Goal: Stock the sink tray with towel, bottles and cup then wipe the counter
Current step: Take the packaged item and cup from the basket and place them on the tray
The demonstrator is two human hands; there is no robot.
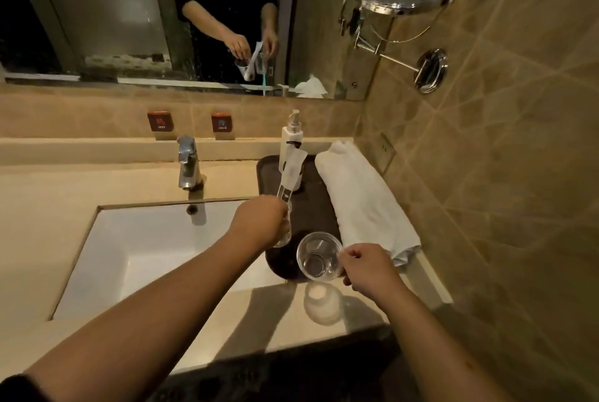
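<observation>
I judge I'm at the cup step: my right hand (368, 267) pinches the clear cup (319, 255) over the tray's (269, 171) near end, my left hand (261, 218) grips a wrapped glass (289, 182), both wanting gentle setting beside the towel (363, 197).

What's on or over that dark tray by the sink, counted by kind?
Rolled white towel: 1
White pump bottle: 1
Clear glass cups: 2, one in the right hand, one with a paper strip in the left hand
Total: 4
</observation>
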